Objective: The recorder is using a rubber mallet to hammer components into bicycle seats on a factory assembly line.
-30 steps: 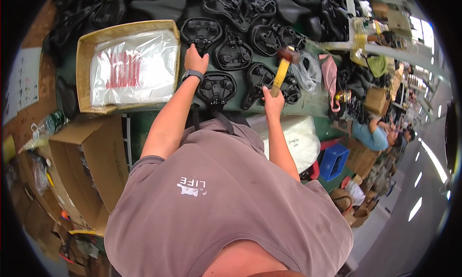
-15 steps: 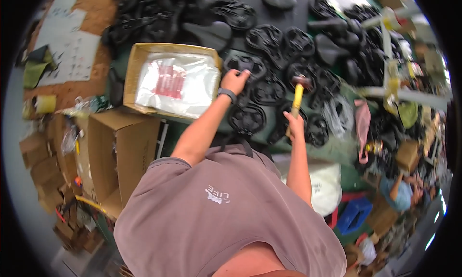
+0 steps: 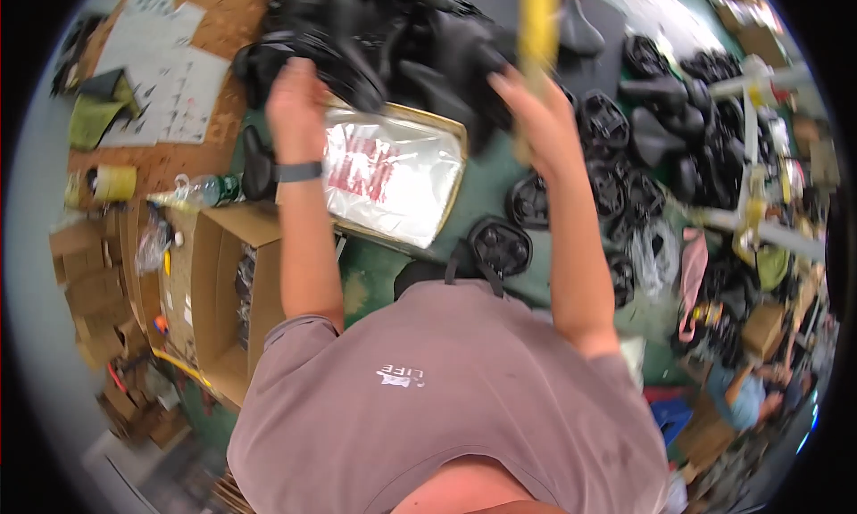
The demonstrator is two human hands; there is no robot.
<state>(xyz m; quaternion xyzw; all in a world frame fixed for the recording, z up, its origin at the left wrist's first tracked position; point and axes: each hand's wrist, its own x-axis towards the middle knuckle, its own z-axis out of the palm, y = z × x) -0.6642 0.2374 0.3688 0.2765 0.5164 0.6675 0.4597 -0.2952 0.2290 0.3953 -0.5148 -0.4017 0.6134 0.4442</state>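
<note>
Blurred by motion, my left hand [image 3: 297, 103] reaches to the near edge of a heap of black bicycle saddles [image 3: 406, 32], beside the left end of a cardboard box. Its fingertips are against the black saddles, but whether they grip one is too smeared to tell. My right hand [image 3: 546, 126] is closed on the yellow handle of a hammer [image 3: 537, 32], raised with its head at the top rim of the picture. Next to that hand's fingers, a black saddle [image 3: 478, 72] is smeared by movement. Below the heap, the open box [image 3: 457, 170] holds a clear-wrapped package [image 3: 384, 179] with red print.
Black saddle undersides [image 3: 500, 244] lie on the green table, with more saddles [image 3: 669, 121] at the right. A tall open carton [image 3: 223, 291] stands left, near a plastic bottle [image 3: 214, 190]. A metal frame [image 3: 777, 233] is at the right. Another person [image 3: 736, 396] sits far right.
My left hand has gone left and up from the saddle undersides to the heap. My right hand has risen with the hammer. The view has shifted, and saddles near both hands are blurred.
</note>
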